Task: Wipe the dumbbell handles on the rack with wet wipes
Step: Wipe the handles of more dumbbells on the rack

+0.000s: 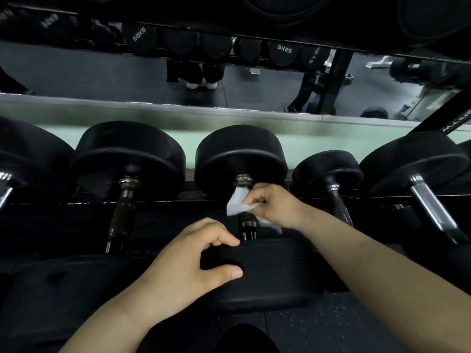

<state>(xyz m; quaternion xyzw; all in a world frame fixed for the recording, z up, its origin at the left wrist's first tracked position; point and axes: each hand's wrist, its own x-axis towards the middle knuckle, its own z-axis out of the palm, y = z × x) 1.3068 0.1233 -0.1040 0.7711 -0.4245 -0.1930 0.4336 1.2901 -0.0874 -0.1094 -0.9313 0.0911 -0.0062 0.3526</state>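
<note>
Several black dumbbells lie side by side on a low rack (158, 201). My right hand (274, 203) grips a white wet wipe (237, 203) wrapped around the upper part of the handle (247, 226) of the middle dumbbell, just below its far head (240, 154). My left hand (188, 266) rests on the near head (267, 271) of that same dumbbell, fingers and thumb curled over its edge. The part of the handle under the wipe and my fingers is hidden.
A dumbbell with a brownish handle (123, 212) lies to the left, and two with chrome handles (433, 207) to the right. A mirror (127, 77) behind the rack reflects more dumbbells and a person's legs. Dark rubber floor (331, 327) lies below.
</note>
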